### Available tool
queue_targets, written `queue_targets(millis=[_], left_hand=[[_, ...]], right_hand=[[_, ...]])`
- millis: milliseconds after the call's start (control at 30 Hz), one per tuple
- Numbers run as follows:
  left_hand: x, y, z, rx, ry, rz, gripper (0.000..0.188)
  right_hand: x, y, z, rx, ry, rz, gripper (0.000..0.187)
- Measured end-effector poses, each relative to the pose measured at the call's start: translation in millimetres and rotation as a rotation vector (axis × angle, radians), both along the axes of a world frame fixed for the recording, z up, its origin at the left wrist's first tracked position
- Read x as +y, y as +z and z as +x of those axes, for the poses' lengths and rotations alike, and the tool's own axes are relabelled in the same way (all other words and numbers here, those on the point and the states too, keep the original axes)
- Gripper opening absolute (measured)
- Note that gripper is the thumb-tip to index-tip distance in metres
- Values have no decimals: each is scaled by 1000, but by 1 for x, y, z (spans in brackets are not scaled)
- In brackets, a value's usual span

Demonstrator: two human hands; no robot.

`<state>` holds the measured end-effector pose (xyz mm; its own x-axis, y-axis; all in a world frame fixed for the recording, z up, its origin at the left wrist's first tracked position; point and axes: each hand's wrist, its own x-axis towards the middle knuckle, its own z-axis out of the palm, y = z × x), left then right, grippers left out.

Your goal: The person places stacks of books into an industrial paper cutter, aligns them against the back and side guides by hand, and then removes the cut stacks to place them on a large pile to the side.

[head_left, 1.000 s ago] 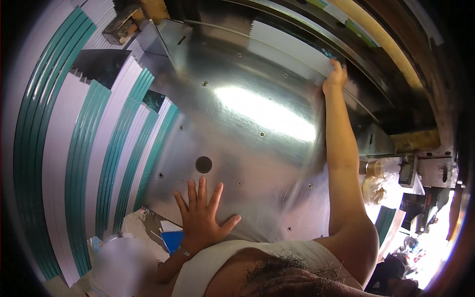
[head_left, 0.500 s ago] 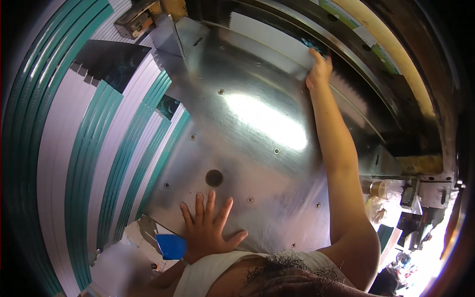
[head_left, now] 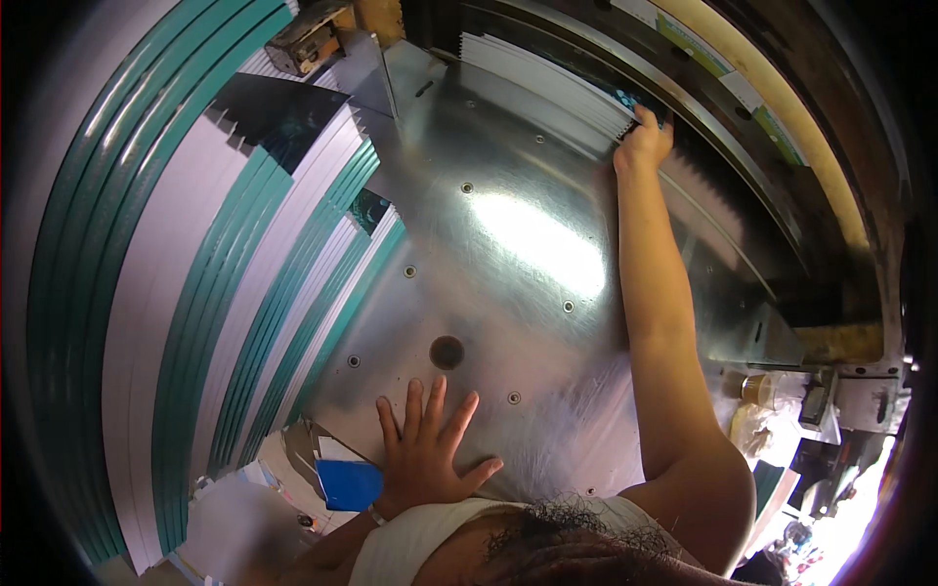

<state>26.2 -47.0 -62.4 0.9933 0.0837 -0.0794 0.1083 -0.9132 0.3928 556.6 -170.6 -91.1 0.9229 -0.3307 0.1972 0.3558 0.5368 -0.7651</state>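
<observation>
At the far side of a shiny metal table [head_left: 508, 264], a stack of books [head_left: 547, 86] lies with its pale page edges toward me and a dark top cover. Its layers show as uneven steps at the left end. My right hand [head_left: 645, 146] reaches out with the arm nearly straight and grips the stack's right end, thumb on the dark cover; some fingers are hidden behind it. Nearer to me, my left hand [head_left: 430, 449] rests flat on the table, fingers spread, just below a round dark hole [head_left: 447, 353]. It holds nothing.
Tall piles of books [head_left: 215, 293] with green spines and white page edges stand along the left. A metal bar of a machine [head_left: 772, 195] spans the far right, above the table. A wooden block [head_left: 308, 41] sits at the far left, a blue object [head_left: 349, 485] below the table edge.
My view has shifted a little. The stack at the far side has slid slightly left with my right hand on it, and its layers look more stepped. My left hand stays flat.
</observation>
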Motion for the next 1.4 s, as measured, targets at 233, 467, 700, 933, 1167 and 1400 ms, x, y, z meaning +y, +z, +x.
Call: queue_targets(millis=[233,467,700,933,1167,1400], left_hand=[[2,0,-2,-3,-16,-11,90],[6,13,137,-296,-51,-910,111],[12,9,415,-403,508,-1414,114],[61,10,528,-836,901,-1313,101],[106,-31,552,-995,585,-1163,78],[85,-28,548,-925,720,-1098,98]], right_hand=[[-16,-9,13,54,-98,-237,77],[7,-1,10,19,-49,-302,76],[5,11,-2,-52,349,-488,95],[5,10,-5,-202,28,-566,78],[-12,-4,2,-208,-62,-785,64],[-9,-2,3,-90,-41,-810,62]])
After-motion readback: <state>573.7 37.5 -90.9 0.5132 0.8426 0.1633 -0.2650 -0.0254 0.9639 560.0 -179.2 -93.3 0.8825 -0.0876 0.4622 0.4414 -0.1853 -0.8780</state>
